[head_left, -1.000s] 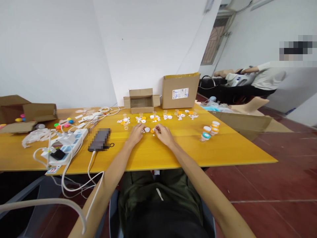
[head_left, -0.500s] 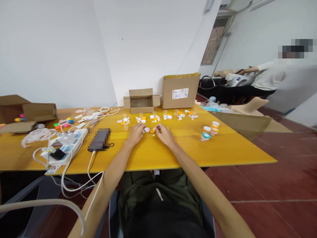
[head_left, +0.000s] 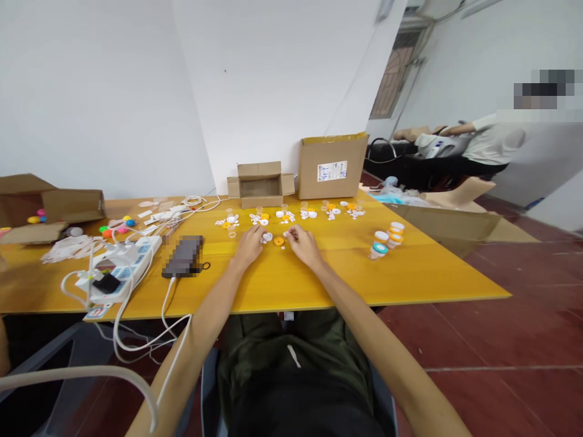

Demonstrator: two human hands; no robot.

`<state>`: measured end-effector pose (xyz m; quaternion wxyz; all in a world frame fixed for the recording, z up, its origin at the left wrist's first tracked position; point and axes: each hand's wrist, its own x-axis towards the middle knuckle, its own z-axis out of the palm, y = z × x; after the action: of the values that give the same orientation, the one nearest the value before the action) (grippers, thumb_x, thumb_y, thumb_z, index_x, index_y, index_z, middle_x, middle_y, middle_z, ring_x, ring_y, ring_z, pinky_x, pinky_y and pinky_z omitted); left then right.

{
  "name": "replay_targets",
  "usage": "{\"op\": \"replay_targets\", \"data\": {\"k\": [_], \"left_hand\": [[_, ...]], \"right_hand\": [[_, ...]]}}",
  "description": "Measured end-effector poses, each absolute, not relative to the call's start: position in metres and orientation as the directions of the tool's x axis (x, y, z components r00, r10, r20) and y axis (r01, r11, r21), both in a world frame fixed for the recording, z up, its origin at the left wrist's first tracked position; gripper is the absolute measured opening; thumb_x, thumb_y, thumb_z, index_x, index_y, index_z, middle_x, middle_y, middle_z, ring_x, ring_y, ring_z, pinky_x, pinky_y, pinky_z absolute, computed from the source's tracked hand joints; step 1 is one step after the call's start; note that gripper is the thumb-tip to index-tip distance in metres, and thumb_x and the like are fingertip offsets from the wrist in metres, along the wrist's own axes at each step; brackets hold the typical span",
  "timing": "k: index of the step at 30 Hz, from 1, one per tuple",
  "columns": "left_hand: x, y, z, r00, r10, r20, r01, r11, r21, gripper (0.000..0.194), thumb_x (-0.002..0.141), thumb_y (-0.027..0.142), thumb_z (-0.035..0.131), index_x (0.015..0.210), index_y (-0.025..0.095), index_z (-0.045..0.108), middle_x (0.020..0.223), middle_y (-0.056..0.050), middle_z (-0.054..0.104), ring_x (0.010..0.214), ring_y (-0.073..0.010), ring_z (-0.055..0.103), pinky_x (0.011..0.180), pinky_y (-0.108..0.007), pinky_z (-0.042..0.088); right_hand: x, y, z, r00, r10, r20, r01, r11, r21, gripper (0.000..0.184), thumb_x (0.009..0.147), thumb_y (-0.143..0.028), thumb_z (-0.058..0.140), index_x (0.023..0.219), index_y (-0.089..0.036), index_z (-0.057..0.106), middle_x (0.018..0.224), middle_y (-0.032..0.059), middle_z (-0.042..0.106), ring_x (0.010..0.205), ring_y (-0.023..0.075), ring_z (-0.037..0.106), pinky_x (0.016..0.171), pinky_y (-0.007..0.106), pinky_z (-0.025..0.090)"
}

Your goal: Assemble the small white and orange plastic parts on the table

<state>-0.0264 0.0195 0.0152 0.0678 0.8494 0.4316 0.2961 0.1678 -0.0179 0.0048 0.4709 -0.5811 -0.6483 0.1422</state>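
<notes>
Both my hands rest on a yellow table (head_left: pixel 410 273) near its middle. My left hand (head_left: pixel 249 245) has its fingers curled beside a small white cap (head_left: pixel 268 237) and touches it. My right hand (head_left: pixel 303 244) pinches a tiny white piece at its fingertips. An orange ring (head_left: pixel 279 241) lies on the table between the two hands. Just beyond them runs a row of small piles of white and orange parts (head_left: pixel 291 215).
Open cardboard boxes (head_left: pixel 260 184) and a taller box (head_left: pixel 332 165) stand at the far edge. Small capped jars (head_left: pixel 387 238) sit to the right. A power strip with cables (head_left: pixel 119 268) and a dark phone (head_left: pixel 183 256) lie left. Another person (head_left: pixel 492 142) works at back right.
The white cap has shifted slightly left toward my left hand, and my right hand's fingertips have lifted a tiny white piece. The arms have barely moved.
</notes>
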Motion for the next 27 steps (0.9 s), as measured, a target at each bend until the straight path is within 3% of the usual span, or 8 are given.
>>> {"op": "replay_targets", "data": {"k": [11, 18, 27], "left_hand": [[-0.026, 0.017, 0.018, 0.456, 0.747, 0.484, 0.676, -0.644, 0.358, 0.043, 0.077, -0.005, 0.044, 0.101, 0.023, 0.065, 0.108, -0.008, 0.067, 0.110, -0.0252, 0.061, 0.099, -0.039, 0.050], [-0.021, 0.005, 0.021, 0.660, 0.631, 0.408, 0.573, -0.774, 0.270, 0.028, 0.091, 0.011, 0.052, 0.108, 0.025, 0.069, 0.115, -0.006, 0.069, 0.115, -0.0232, 0.059, 0.103, -0.039, 0.044], [-0.019, 0.002, 0.024, 0.612, 0.650, 0.451, 0.597, -0.753, 0.277, 0.016, 0.095, 0.024, 0.059, 0.105, 0.026, 0.070, 0.117, -0.006, 0.069, 0.116, -0.0242, 0.056, 0.103, -0.039, 0.041]], "right_hand": [[0.163, -0.016, 0.000, 0.021, 0.925, 0.379, 0.488, 0.321, -0.812, 0.010, 0.089, -0.018, 0.057, 0.082, -0.025, 0.055, 0.075, -0.0025, 0.074, 0.067, 0.0158, 0.073, 0.070, 0.028, 0.058], [0.165, -0.013, -0.001, 0.044, 0.915, 0.401, 0.535, 0.318, -0.783, 0.008, 0.089, -0.021, 0.058, 0.082, -0.025, 0.058, 0.077, -0.0016, 0.074, 0.072, 0.0176, 0.072, 0.073, 0.030, 0.057], [0.166, -0.019, 0.006, 0.012, 0.915, 0.404, 0.524, 0.338, -0.782, 0.009, 0.088, -0.022, 0.057, 0.080, -0.025, 0.058, 0.070, -0.0025, 0.072, 0.071, 0.0173, 0.071, 0.073, 0.029, 0.053]]}}
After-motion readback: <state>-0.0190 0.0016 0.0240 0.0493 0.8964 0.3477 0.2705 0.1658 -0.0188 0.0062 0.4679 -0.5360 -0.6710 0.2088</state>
